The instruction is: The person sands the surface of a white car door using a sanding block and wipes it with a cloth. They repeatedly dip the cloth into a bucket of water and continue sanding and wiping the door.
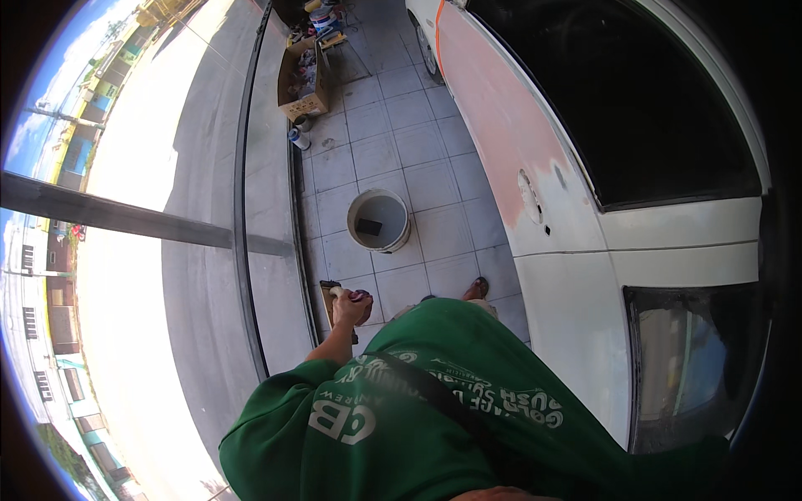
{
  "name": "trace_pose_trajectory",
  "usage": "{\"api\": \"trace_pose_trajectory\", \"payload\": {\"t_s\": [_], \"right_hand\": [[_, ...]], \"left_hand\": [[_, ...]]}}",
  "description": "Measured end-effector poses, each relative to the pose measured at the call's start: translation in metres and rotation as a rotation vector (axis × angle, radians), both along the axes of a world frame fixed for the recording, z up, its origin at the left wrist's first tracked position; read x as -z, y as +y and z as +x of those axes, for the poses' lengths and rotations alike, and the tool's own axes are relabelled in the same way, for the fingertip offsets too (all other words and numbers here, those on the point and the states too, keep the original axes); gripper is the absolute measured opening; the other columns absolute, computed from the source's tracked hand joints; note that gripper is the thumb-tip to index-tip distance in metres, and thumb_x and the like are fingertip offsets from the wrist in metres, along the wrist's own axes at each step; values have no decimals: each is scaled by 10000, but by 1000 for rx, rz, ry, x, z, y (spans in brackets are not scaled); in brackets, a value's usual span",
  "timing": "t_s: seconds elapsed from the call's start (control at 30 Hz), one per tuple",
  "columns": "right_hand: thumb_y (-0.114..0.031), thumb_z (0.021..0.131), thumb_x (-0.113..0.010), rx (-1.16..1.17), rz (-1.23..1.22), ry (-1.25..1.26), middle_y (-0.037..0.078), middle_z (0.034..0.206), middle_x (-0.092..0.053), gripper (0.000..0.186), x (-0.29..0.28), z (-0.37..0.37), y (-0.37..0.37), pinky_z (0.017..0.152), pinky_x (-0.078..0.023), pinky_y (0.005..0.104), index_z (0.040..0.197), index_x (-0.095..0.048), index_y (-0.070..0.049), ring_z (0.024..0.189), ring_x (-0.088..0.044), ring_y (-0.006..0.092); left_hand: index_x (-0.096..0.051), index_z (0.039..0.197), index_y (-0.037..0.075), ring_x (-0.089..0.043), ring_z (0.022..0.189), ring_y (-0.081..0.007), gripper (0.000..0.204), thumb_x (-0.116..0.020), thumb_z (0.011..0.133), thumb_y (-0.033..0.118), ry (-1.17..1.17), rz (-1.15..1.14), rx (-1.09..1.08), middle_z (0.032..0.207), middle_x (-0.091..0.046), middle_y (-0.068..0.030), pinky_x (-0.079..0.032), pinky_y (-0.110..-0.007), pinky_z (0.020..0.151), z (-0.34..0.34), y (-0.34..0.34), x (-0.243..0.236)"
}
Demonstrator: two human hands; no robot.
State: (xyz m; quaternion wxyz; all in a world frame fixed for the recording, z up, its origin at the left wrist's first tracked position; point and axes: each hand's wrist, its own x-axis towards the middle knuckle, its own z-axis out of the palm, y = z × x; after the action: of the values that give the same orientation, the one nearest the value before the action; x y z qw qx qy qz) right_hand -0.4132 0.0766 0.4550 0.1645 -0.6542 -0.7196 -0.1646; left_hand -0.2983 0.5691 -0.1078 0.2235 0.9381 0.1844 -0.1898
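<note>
My left hand (348, 308) is low by the window frame, its fingers curled around a small dark red and purple thing (361, 296) that I cannot make out clearly. Right beside it is a narrow brown piece (327, 297) with a pale end, partly hidden by the hand. My right hand is out of sight; the green right sleeve (681, 463) stretches toward the car at the lower right. Ahead of me stands a whitish bucket (393, 248) with greyish liquid, and a dark rectangular pad (368, 226) shows inside it.
A white car (568, 309) with a pinkish patched door (501, 108) runs along the right. Glass in a dark frame (242, 209) borders the left. An open cardboard box (306, 107) of mixed items and a small can (299, 139) stand farther off on the tiled floor (443, 227).
</note>
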Motion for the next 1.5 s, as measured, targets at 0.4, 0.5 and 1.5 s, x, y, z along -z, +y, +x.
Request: {"api": "trace_pose_trajectory", "payload": {"t_s": [0.4, 0.5, 1.5], "right_hand": [[-182, 847, -745, -63, -107, 18, -76, 853, -683, 34, -14, -24, 66, 521, -289, 183, 863, -766, -160, 552, -436, 8], [-161, 843, -733, -72, -110, 35, -81, 860, -675, 39, -18, -31, 66, 517, -281, 181, 867, -763, -165, 546, -417, 2], [-14, 915, -723, -525, 369, 1106, 155, 1146, -740, 235, 183, 319, 143, 517, -482, 219, 1105, -815, -118, 658, -595, 110]], "left_hand": [[-725, 1134, 105, -687, 1077, -417, 609, -892, 702, 501, -116, -14, -86, 1114, -691, -235, -564, -502, 934, -32, 81, -21], [-731, 1091, 98, -693, 1071, -422, 590, -898, 688, 494, -110, -8, -128, 1072, -703, -232, -565, -503, 918, -58, 102, -18], [-739, 1048, 91, -681, 959, -374, 505, -923, 702, 409, -305, -120, 226, 1008, -709, -193, -570, -483, 848, 221, 95, -68]]}}
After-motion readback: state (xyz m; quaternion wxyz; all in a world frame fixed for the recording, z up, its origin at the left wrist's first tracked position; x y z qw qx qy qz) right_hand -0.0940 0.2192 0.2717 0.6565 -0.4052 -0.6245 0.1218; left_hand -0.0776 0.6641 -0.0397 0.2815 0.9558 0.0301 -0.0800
